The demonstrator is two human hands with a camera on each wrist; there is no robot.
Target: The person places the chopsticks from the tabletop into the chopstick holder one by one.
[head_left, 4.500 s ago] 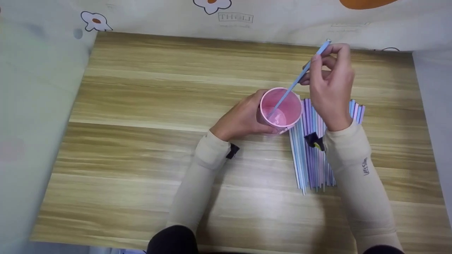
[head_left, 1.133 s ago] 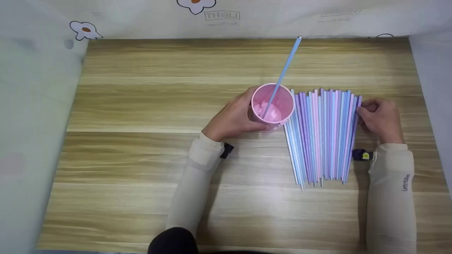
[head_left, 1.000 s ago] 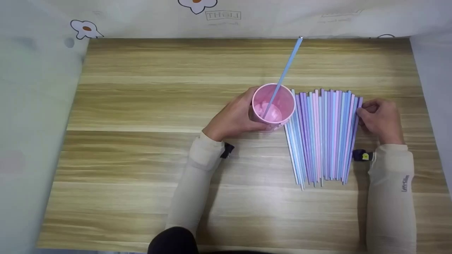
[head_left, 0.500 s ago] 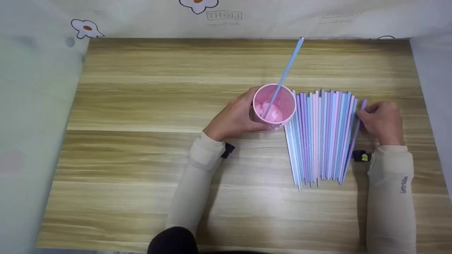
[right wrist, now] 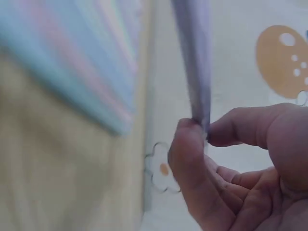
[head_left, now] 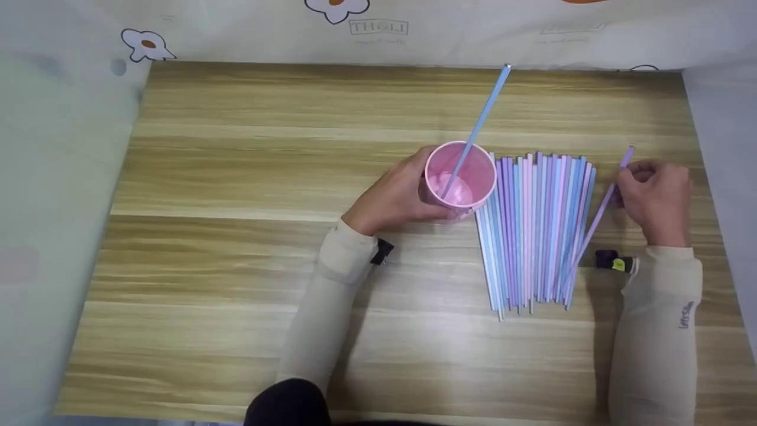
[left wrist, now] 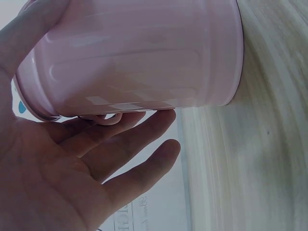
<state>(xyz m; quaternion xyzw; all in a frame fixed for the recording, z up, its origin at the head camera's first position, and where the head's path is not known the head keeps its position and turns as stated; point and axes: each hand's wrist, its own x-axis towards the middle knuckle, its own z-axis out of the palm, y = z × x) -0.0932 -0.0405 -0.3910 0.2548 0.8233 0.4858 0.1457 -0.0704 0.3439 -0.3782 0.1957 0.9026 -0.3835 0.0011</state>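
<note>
My left hand [head_left: 399, 198] holds a pink cup [head_left: 434, 195] from its left side, thumb at the front. In the left wrist view, the cup [left wrist: 134, 57] has ribbed walls and a small loop [left wrist: 108, 119] on its side. A light blue pencil [head_left: 488, 106] leans inside it, upper end well past the rim. On the right, my right hand [head_left: 656, 195] pinches a purple pencil [head_left: 606, 201] between thumb and fingertips near its upper end. The pencil slants, its lower end overlapping a row of pastel pencils [head_left: 535, 236]. The right wrist view shows the pinched pencil [right wrist: 195, 62] up close.
The pencil row lies side by side on the wood-grain table [head_left: 236, 236], directly right of the cup. A cream sheet with flower prints [head_left: 337, 9] rises along the table's back edge. Pale sheets [head_left: 47, 207] stand at the left and right sides.
Earlier, my right hand put the blue pencil into the cup and let go. It then took the purple pencil from the row's right end and drew its top rightward. The left hand keeps the cup.
</note>
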